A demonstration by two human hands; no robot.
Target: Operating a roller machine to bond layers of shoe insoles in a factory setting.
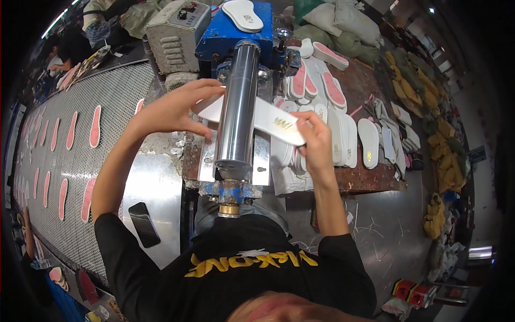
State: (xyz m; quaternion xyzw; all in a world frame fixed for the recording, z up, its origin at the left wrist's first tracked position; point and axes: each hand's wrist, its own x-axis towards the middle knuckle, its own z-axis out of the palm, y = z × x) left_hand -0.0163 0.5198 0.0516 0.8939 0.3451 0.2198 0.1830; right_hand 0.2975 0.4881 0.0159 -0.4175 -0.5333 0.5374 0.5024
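Note:
A white insole (274, 123) with gold marking lies slantwise across the machine, its middle hidden behind an upright-looking shiny metal cylinder (238, 107). At the insole's right end, my right hand (316, 138) pinches it between thumb and fingers. On the cylinder's other side, my left hand (179, 108) is spread, thumb well apart from the fingers, around the insole's left end. Its fingertips come close to the cylinder; whether they touch the insole is hard to make out. Another white insole (244, 15) rests on top of the blue machine body (220, 40).
Stacks of white insoles (340, 137) and pink-topped insoles (333, 90) cover the brown table (370, 174) at right. Left, a mesh conveyor (115, 96) carries spaced pink insoles (95, 126). A black phone (144, 224) lies on the metal plate. A grey control box (177, 37) stands behind.

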